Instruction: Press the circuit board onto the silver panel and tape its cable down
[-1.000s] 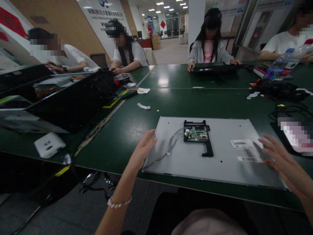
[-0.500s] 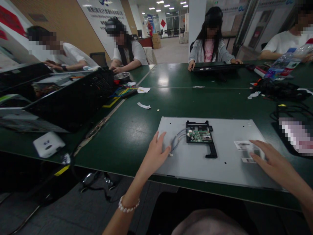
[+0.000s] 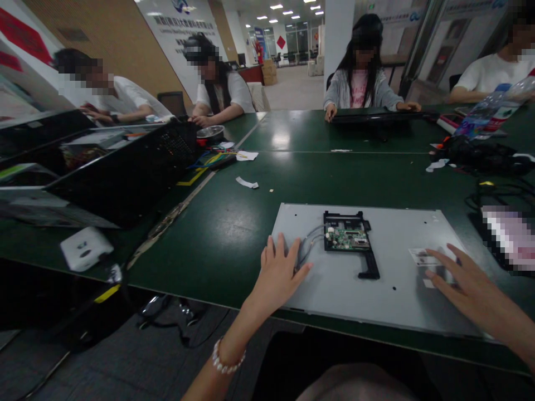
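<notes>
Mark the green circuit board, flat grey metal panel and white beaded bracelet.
Green circuit board [image 3: 346, 239], head view: middle of its face.
Flat grey metal panel [image 3: 395, 259], head view: bare middle area.
White beaded bracelet [image 3: 227, 368], head view: lower beads.

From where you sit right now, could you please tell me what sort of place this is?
Probably an office used for electronics work: a panel with an exposed circuit board lies on the green table, what looks like a computer case sits to the left, and a large lettered sign shows behind.

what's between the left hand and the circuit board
Grey cables over the panel, between left hand and circuit board, in the head view.
</notes>
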The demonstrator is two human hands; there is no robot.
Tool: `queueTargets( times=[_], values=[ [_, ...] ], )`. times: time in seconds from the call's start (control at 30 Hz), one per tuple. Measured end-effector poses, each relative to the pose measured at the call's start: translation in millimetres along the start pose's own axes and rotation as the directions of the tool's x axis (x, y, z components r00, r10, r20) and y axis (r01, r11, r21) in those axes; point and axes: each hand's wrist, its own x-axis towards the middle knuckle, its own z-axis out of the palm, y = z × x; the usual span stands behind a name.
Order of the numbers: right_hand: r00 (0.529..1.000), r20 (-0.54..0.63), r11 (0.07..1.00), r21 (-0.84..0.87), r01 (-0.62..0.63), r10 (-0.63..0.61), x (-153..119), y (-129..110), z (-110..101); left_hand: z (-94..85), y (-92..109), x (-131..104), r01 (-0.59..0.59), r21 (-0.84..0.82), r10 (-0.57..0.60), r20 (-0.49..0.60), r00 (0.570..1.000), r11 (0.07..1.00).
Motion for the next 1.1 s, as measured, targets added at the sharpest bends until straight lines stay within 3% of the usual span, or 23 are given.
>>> queueTargets(
  times=[0.1, 0.2, 0.43, 0.57, 0.83, 0.97, 1.1],
  values=[
    [0.995, 0.073, 0.983, -0.165, 0.086, -0.075, 0.1, -3.6, 8.1, -1.1, 2.8, -0.5, 0.015, 0.045, -0.016, 0.023, 1.000, 0.999],
    [0.990, 0.093, 0.971, -0.204, 0.125, -0.107, 3.8, -15.1, 14.4, -0.6, 4.3, -1.0, 0.021, 0.081, -0.023, 0.023, 0.999, 0.996],
    [0.962, 0.128, 0.958, -0.122, 0.258, -0.242, 29.7, -75.2, 10.6, 2.0, 4.0, -1.2, 0.027, 0.125, -0.026, -0.006, 1.000, 0.992],
    [0.892, 0.253, 0.921, -0.007, 0.389, -0.374, 57.3, -101.7, 12.3, 1.0, 3.8, -1.0, 0.036, 0.124, -0.037, 0.003, 0.999, 0.992],
    [0.831, 0.358, 0.904, 0.138, 0.404, -0.426, 110.7, -108.8, 40.8, -6.0, -1.9, 3.3, 0.043, 0.077, -0.046, 0.038, 0.998, 0.996],
    [0.802, 0.361, 0.879, 0.180, 0.442, -0.477, 120.5, -110.5, 48.8, -9.3, -4.0, 4.7, 0.053, 0.072, -0.057, 0.056, 0.997, 0.996],
    [0.807, 0.323, 0.869, 0.168, 0.466, -0.495, 121.2, -111.7, 49.2, -8.2, -5.2, 4.4, 0.049, 0.076, -0.052, 0.034, 0.998, 0.996]
  ],
)
